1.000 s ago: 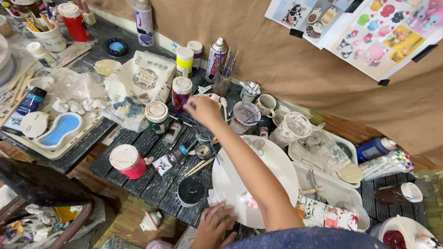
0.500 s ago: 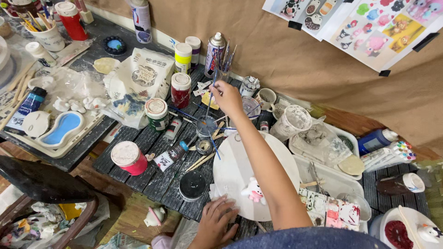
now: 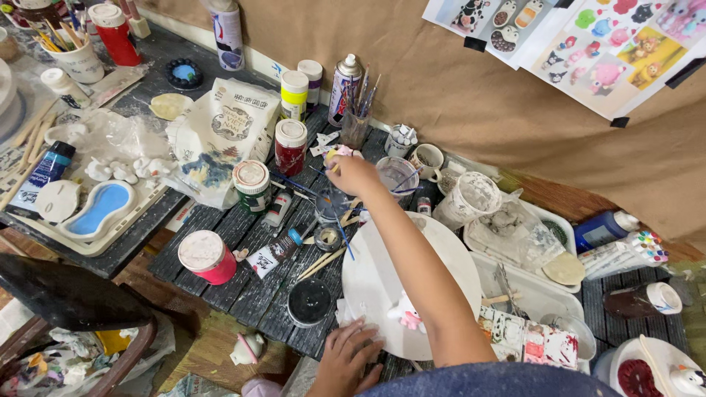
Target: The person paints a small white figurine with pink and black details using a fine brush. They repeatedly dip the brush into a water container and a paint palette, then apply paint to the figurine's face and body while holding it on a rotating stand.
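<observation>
My right hand (image 3: 354, 175) reaches out over the dark slatted table (image 3: 243, 287), shut on a small pink and yellow piece (image 3: 340, 152). It hovers just left of a clear water cup (image 3: 395, 175) and in front of a glass of brushes (image 3: 357, 126). My forearm crosses a white round board (image 3: 382, 272), where a little pink and white figurine (image 3: 407, 316) lies. At the board's near edge my left hand (image 3: 346, 362) rests flat with its fingers spread and nothing in it.
Paint jars crowd the left: a red one (image 3: 290, 145), a green one (image 3: 251, 185), a pink one (image 3: 206, 256). Also there are a black lid (image 3: 309, 301), a spray can (image 3: 344, 82), a white bag (image 3: 224, 129), loose brushes and tubes. White trays (image 3: 540, 294) sit on the right. A dark chair (image 3: 70, 298) stands at the lower left.
My right hand has moved rightward from above the green jar to beside the water cup. My left hand has stayed at the board's near edge.
</observation>
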